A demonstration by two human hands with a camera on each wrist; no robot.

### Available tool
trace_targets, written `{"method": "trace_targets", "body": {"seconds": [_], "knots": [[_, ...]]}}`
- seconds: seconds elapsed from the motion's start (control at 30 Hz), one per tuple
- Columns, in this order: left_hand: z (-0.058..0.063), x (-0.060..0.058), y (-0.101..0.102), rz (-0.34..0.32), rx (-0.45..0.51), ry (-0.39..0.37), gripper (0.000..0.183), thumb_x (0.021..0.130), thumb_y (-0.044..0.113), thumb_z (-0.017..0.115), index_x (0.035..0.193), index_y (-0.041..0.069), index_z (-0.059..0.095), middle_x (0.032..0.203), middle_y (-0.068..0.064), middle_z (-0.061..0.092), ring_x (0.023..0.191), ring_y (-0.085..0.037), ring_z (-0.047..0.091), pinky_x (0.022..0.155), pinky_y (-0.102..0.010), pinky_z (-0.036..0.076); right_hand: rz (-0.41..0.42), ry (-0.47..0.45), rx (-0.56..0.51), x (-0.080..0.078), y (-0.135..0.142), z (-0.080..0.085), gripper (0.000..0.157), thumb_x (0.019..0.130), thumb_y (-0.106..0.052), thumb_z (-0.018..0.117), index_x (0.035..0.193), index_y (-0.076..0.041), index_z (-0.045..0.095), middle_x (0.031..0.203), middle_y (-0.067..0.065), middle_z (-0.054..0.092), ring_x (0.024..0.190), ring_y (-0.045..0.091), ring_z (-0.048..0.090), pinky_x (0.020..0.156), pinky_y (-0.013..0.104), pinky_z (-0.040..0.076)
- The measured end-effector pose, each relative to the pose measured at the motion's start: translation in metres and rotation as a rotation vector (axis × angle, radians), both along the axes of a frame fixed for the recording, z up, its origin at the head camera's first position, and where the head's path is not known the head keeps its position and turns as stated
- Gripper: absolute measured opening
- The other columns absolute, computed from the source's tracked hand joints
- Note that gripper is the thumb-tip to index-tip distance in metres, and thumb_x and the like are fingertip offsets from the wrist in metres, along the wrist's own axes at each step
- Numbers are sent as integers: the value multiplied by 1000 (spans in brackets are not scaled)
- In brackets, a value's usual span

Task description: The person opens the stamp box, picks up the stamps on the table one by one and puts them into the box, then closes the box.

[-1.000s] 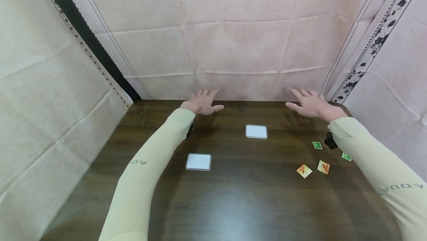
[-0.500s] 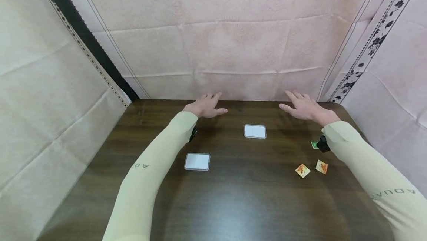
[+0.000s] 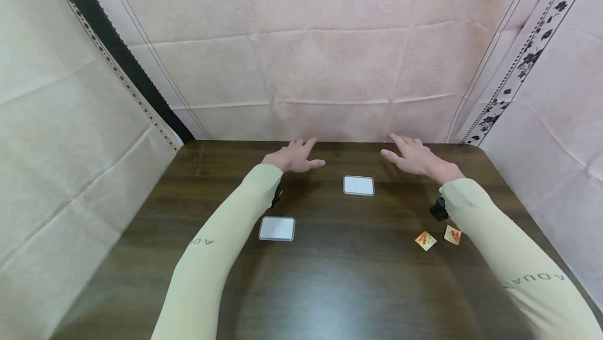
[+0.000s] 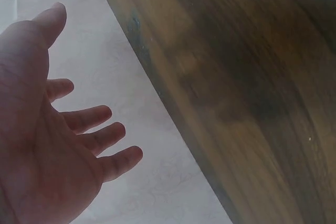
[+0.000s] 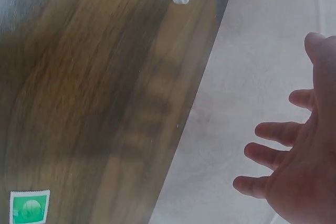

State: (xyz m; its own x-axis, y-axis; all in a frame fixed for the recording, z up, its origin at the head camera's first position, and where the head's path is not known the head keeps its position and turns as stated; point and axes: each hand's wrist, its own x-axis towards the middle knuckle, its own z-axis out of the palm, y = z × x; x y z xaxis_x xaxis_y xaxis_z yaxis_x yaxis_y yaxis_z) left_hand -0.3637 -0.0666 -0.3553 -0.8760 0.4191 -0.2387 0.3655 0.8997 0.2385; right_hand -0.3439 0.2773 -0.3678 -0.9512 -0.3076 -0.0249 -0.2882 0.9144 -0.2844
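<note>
My left hand (image 3: 296,157) hovers over the table's far edge with its fingers spread and nothing in its palm. Level with it on the right, my right hand (image 3: 416,159) is also spread and holds nothing. Between and nearer than the hands lies a white rectangular plate with a grey rim (image 3: 359,185). A second white plate (image 3: 277,228) lies closer, beside the left forearm. Two small orange-patterned stamp-like squares (image 3: 426,240) (image 3: 453,235) lie by the right forearm. In the right wrist view a green stamp-like square with a white border (image 5: 30,207) shows at lower left.
The dark wooden table (image 3: 330,277) ends at a pale cloth curtain (image 3: 330,78) behind the hands. More cloth hangs at the left (image 3: 70,172) and right (image 3: 560,131). A black device (image 3: 439,209) is worn at the right wrist.
Both hands have drawn toward each other and slightly nearer, the right one moving farther. The right forearm now covers the green squares in the head view. The plates and orange squares stay put.
</note>
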Motion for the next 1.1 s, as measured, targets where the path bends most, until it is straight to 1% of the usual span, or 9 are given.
{"method": "trace_targets", "body": {"seconds": [0.13, 0.33, 0.43, 0.6, 0.73, 0.87, 1.0, 1.1], "knots": [[-4, 2, 3, 13, -1, -10, 84, 94, 67, 42, 158, 27, 7, 165, -11, 15, 151, -34, 18, 116, -59, 27, -1, -14, -28, 0, -7, -2, 83, 98, -65, 29, 157, -7, 16, 159, 26, 22, 143, 54, 17, 111, 70, 18], [-11, 6, 11, 6, 20, -20, 82, 94, 67, 43, 158, 28, 9, 164, -11, 18, 149, -33, 22, 113, -59, 30, 6, -31, -63, 2, -15, -7, 82, 99, -64, 31, 155, -5, 20, 158, 29, 23, 144, 54, 15, 113, 68, 15], [-15, 7, 14, 9, 22, -30, 82, 94, 67, 43, 158, 29, 9, 163, -10, 18, 149, -33, 23, 113, -59, 31, 2, -37, -79, 3, -17, -12, 81, 99, -63, 32, 155, -6, 21, 157, 29, 24, 144, 54, 16, 113, 68, 18], [-21, 8, 18, 3, 42, -38, 82, 94, 66, 44, 158, 27, 11, 163, -11, 20, 149, -33, 23, 114, -58, 31, 22, -21, -94, 4, -19, -19, 78, 99, -62, 35, 153, -5, 27, 156, 27, 29, 143, 51, 21, 113, 65, 21], [-25, 9, 22, -8, 52, -63, 82, 94, 65, 45, 158, 27, 10, 164, -12, 17, 150, -33, 20, 114, -58, 30, 43, -20, -101, 6, -22, -23, 76, 100, -60, 37, 150, -3, 32, 154, 25, 33, 143, 49, 24, 114, 63, 22], [-27, 11, 25, -18, 60, -87, 82, 95, 63, 47, 158, 27, 10, 164, -12, 15, 151, -34, 18, 114, -60, 29, 48, -33, -109, 7, -26, -29, 76, 100, -59, 38, 149, -2, 34, 154, 25, 34, 142, 49, 25, 114, 62, 23], [-32, 12, 31, -24, 52, -89, 83, 94, 64, 48, 158, 27, 11, 164, -12, 16, 151, -33, 21, 114, -59, 29, 54, -31, -114, 9, -30, -34, 75, 99, -60, 40, 149, -4, 35, 153, 23, 36, 142, 49, 26, 113, 63, 25], [-36, 13, 36, -30, 50, -81, 83, 94, 65, 47, 158, 27, 12, 164, -11, 17, 150, -32, 22, 114, -59, 30, 61, -22, -121, 10, -31, -35, 73, 99, -57, 43, 148, -4, 36, 152, 22, 39, 141, 47, 28, 113, 62, 27]]}}
